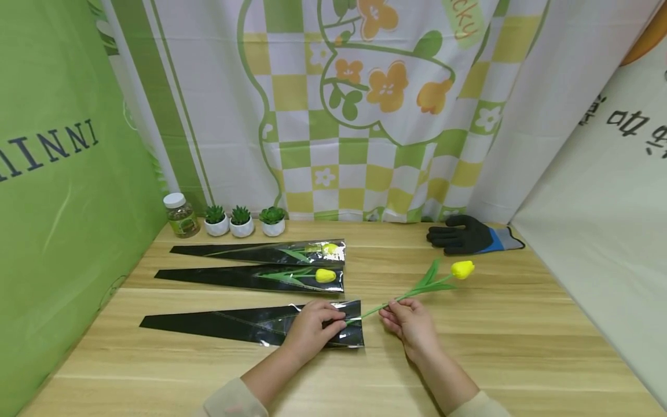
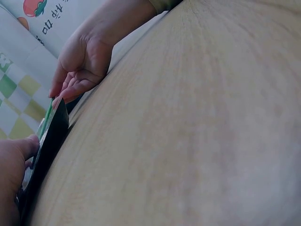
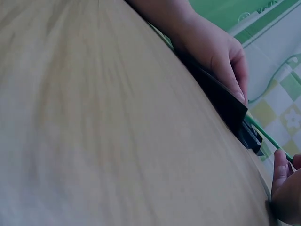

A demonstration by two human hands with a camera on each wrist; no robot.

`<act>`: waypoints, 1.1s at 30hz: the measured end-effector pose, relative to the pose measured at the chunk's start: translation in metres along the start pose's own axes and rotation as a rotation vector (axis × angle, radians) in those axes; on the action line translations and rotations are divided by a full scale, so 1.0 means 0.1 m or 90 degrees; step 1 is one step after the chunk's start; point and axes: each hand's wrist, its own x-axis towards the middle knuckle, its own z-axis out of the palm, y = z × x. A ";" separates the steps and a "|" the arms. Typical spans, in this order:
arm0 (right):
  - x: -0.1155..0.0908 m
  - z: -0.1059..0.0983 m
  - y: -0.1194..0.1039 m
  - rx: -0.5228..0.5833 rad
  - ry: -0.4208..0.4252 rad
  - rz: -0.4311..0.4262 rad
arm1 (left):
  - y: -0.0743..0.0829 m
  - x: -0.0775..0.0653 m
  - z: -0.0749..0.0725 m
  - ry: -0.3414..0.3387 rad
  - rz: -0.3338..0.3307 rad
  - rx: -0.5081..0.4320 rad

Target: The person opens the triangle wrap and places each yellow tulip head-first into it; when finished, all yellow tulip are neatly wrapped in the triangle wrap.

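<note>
My right hand [image 1: 411, 327] pinches the green stem of an artificial yellow tulip [image 1: 462, 270] between thumb and fingers. The bloom points to the right, and the stem's lower end enters the wide mouth of a black flower sleeve [image 1: 208, 325] with a clear front. With thumb and fingers close together, my left hand [image 1: 311, 330] grips that sleeve near its mouth. How much stem lies inside is partly hidden by the left hand. In the left wrist view, the stem [image 2: 47, 116] runs from the right hand's fingertips into the sleeve.
Behind lie two more black sleeves, a nearer one [image 1: 208, 277] and a farther one [image 1: 208, 250], each with a yellow tulip inside. Several small potted succulents [image 1: 242, 225] and a lidded jar [image 1: 182, 217] stand back left. A black work glove [image 1: 466, 236] lies back right.
</note>
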 end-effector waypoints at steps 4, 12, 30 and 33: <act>-0.04 0.08 0.04 -0.007 -0.015 0.011 | 0.00 0.00 0.00 0.002 0.003 0.004; -0.09 0.14 0.06 -0.024 -0.040 0.035 | 0.00 0.00 0.00 -0.016 -0.005 0.006; -0.18 0.05 0.04 -0.036 -0.086 0.106 | 0.00 -0.01 -0.01 -0.031 -0.013 0.004; -0.20 0.03 0.02 -0.043 -0.096 0.112 | 0.01 -0.01 -0.01 -0.028 -0.011 0.005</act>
